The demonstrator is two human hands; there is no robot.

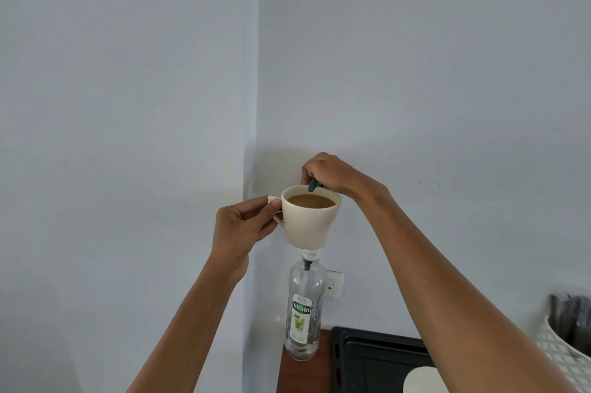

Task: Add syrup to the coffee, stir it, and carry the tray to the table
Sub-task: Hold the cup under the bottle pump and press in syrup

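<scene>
My left hand (243,226) pinches the handle of a cream cup (308,226) and holds it in the air, level. The cup is nearly full of light brown coffee (310,200). It hides the top of a clear glass syrup bottle (303,312) with a green mojito label, which stands on the counter below. My right hand (329,173) is closed over the bottle's pump head. The dark green spout (312,185) pokes out from under my fingers, just over the cup's far rim. A black tray (377,357) lies on the counter at the lower right.
The wooden counter (303,373) fits into a corner of pale walls. A white socket (334,284) sits behind the bottle. A round white object (422,380) rests on the tray. A patterned white holder (569,348) with dark utensils stands at the right edge.
</scene>
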